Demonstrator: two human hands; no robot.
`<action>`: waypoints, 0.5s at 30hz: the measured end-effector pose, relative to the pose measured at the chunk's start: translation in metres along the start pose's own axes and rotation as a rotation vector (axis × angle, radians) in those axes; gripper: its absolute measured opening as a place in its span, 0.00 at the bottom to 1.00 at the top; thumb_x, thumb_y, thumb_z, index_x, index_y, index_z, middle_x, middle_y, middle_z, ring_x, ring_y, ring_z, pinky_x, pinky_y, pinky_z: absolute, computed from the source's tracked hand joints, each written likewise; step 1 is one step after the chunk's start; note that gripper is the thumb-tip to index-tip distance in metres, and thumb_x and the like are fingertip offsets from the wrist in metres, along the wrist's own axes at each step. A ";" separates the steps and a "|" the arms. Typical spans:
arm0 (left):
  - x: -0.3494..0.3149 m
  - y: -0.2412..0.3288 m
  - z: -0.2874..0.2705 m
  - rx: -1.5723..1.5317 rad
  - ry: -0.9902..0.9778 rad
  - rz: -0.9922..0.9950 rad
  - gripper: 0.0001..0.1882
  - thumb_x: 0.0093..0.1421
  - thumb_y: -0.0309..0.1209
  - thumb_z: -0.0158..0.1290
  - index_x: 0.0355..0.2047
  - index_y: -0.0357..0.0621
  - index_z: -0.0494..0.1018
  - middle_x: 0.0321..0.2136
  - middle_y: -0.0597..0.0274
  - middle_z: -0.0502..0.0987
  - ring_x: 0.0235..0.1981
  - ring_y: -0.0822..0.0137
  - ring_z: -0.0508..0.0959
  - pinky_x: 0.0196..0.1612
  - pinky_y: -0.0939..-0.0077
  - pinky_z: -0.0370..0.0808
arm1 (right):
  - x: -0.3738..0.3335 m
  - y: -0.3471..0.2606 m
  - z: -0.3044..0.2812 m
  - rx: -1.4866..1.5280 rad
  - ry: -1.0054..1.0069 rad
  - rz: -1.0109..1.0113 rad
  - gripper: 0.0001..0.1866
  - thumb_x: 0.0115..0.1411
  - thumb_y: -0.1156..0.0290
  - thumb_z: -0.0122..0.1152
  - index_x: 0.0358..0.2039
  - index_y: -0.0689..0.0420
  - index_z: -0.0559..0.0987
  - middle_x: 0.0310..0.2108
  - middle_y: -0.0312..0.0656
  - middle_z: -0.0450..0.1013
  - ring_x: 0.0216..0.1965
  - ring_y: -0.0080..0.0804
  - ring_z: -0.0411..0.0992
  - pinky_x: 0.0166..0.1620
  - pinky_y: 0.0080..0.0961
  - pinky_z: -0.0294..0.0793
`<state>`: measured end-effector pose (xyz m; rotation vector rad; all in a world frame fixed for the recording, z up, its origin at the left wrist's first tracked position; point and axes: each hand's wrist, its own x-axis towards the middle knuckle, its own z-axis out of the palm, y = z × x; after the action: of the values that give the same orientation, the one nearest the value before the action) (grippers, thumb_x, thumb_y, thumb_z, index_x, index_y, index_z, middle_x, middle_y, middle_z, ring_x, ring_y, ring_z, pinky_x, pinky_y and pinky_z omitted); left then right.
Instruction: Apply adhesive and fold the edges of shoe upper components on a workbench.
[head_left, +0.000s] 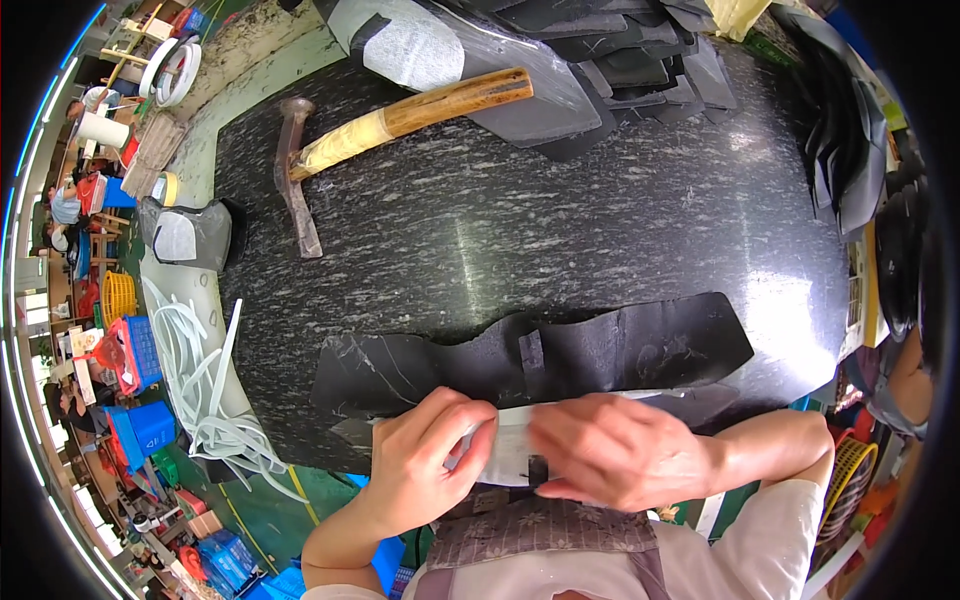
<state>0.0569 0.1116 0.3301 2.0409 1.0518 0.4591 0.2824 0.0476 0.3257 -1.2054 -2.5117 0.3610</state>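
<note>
One broad, dark speckled table (400,260) carries the work, its glossy top catching a strong glare at the right. At its far side lies a heap of black pieces (640,60), overlapping one another. A long black piece (580,360) lies along the near edge, its far edge wavy. Left of the table, pale strips (205,380) hang in a loose tangle. The hammer (400,120) rests well apart from the hands, its handle pointing right.

The left hand (425,465) curls thumb and forefinger into a ring, their tips together at the left of the white piece (510,445), which they appear to pinch. The right hand (630,455) is blurred, fingers folded near the white piece's other side; I cannot tell what it grips. The white piece, smallest of these, sits between the hands, just at the long black piece's near edge.

To handle this well, I would let the left hand steady the white piece while the right works in short strokes, keeping both edges flat and unwrinkled.
</note>
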 end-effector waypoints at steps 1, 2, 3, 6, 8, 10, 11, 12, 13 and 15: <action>0.000 0.000 -0.001 0.058 -0.016 0.011 0.09 0.52 0.16 0.63 0.33 0.40 0.79 0.25 0.61 0.77 0.21 0.72 0.77 0.22 0.77 0.73 | 0.006 -0.001 0.007 -0.031 0.046 -0.089 0.22 0.61 0.57 0.58 0.47 0.62 0.79 0.47 0.41 0.74 0.49 0.30 0.73 0.54 0.25 0.74; -0.003 0.000 -0.002 0.059 -0.013 0.009 0.09 0.52 0.16 0.63 0.33 0.40 0.79 0.25 0.61 0.77 0.21 0.72 0.77 0.22 0.77 0.73 | 0.010 -0.002 0.011 -0.060 0.093 -0.179 0.21 0.61 0.58 0.58 0.46 0.62 0.79 0.47 0.41 0.75 0.49 0.31 0.74 0.54 0.25 0.74; -0.008 -0.001 -0.004 0.228 0.021 0.133 0.09 0.52 0.19 0.63 0.34 0.40 0.79 0.26 0.62 0.77 0.19 0.70 0.76 0.21 0.75 0.72 | 0.010 -0.002 0.010 -0.165 0.085 -0.231 0.19 0.60 0.59 0.59 0.44 0.61 0.79 0.48 0.42 0.75 0.48 0.31 0.75 0.53 0.25 0.75; -0.024 -0.010 -0.012 0.369 0.123 0.288 0.10 0.50 0.20 0.65 0.34 0.41 0.80 0.27 0.62 0.78 0.20 0.67 0.76 0.22 0.72 0.73 | 0.005 -0.004 0.013 -0.058 0.111 -0.143 0.18 0.59 0.61 0.58 0.44 0.61 0.80 0.47 0.41 0.76 0.47 0.31 0.75 0.52 0.23 0.76; -0.033 -0.017 -0.014 0.161 0.256 0.180 0.11 0.49 0.18 0.66 0.33 0.39 0.80 0.27 0.59 0.80 0.21 0.64 0.78 0.23 0.72 0.75 | 0.010 -0.005 0.011 -0.058 0.108 -0.149 0.18 0.59 0.63 0.58 0.45 0.61 0.80 0.46 0.40 0.76 0.46 0.29 0.75 0.52 0.22 0.76; -0.032 -0.018 -0.015 0.130 0.265 0.112 0.12 0.48 0.17 0.66 0.33 0.39 0.79 0.27 0.58 0.80 0.23 0.62 0.80 0.24 0.72 0.76 | 0.015 -0.006 0.009 -0.129 0.066 -0.172 0.18 0.59 0.62 0.58 0.44 0.61 0.80 0.43 0.39 0.76 0.44 0.27 0.75 0.50 0.21 0.76; -0.029 -0.021 -0.014 0.132 0.255 0.111 0.12 0.48 0.17 0.66 0.33 0.39 0.79 0.27 0.58 0.80 0.24 0.62 0.80 0.24 0.72 0.76 | 0.017 -0.007 0.009 -0.128 0.067 -0.177 0.18 0.59 0.62 0.58 0.44 0.61 0.80 0.43 0.39 0.76 0.44 0.27 0.75 0.50 0.21 0.76; -0.027 -0.023 -0.014 0.134 0.243 0.111 0.11 0.48 0.17 0.65 0.33 0.39 0.79 0.27 0.58 0.80 0.24 0.61 0.80 0.24 0.72 0.76 | 0.020 -0.009 0.009 -0.140 0.071 -0.154 0.19 0.59 0.60 0.59 0.44 0.61 0.80 0.44 0.39 0.75 0.43 0.27 0.74 0.48 0.21 0.75; -0.026 -0.025 -0.014 0.137 0.232 0.113 0.11 0.49 0.18 0.65 0.34 0.40 0.79 0.28 0.60 0.79 0.23 0.61 0.80 0.24 0.71 0.75 | 0.022 -0.011 0.009 -0.155 0.077 -0.125 0.20 0.59 0.58 0.59 0.43 0.61 0.80 0.45 0.39 0.75 0.42 0.27 0.73 0.45 0.21 0.74; -0.022 -0.026 -0.014 0.216 0.231 0.158 0.11 0.49 0.19 0.66 0.34 0.41 0.79 0.28 0.61 0.79 0.22 0.62 0.79 0.23 0.71 0.75 | 0.032 -0.012 0.010 -0.150 0.026 -0.141 0.21 0.59 0.55 0.60 0.42 0.60 0.80 0.47 0.39 0.74 0.41 0.27 0.71 0.43 0.22 0.72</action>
<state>0.0220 0.1097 0.3192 2.3154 1.1203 0.7033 0.2513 0.0647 0.3267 -1.0692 -2.6214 0.1224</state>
